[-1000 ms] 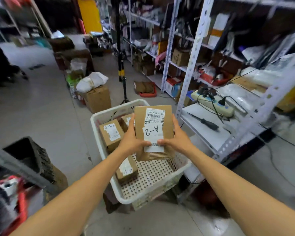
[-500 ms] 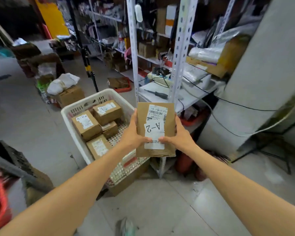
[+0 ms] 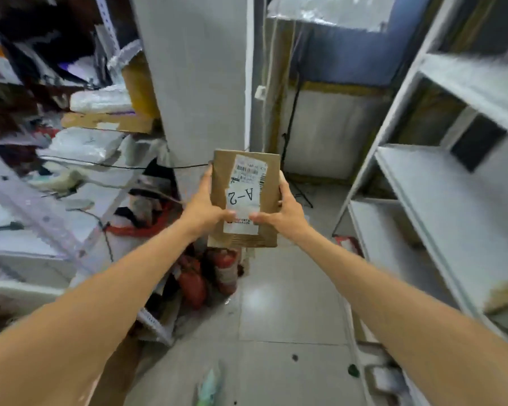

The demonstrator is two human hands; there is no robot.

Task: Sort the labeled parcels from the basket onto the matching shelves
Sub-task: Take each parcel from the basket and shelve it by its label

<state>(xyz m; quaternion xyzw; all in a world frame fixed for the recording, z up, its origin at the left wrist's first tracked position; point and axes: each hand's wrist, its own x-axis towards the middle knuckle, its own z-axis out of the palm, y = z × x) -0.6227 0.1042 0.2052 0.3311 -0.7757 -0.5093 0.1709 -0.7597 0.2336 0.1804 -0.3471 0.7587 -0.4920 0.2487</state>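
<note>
Evidently, one flat brown cardboard parcel (image 3: pixel 245 200) is held up in the air in front of the body, above the tiled floor (image 3: pixel 276 317). Its white label (image 3: pixel 242 196) is marked "A-2" and is turned so that the writing reads upside down to the camera. It is gripped on both sides. The left hand (image 3: pixel 201 210) is wrapped round the left edge and the right hand (image 3: pixel 285 210) round the right edge. Each thumb is pressed on the front face over the lower part of the label, so that the thumbs almost meet, and the fingers are tucked behind. The parcel thus sits between the two hands, pinched at its middle, with its top and bottom ends left free. As for progress, this parcel is judged to be out of the basket but not yet shelved. The basket is not in view, so the number left cannot be told. A white shelving unit (image 3: pixel 423 183) is seen near on the right, though no shelf markings can be read through the blur. A grey pillar (image 3: pixel 194 83) stands behind the parcel, red fire extinguishers (image 3: pixel 206 273) lie at its foot, and a cluttered rack (image 3: pixel 41 200) is seen on the left.
</note>
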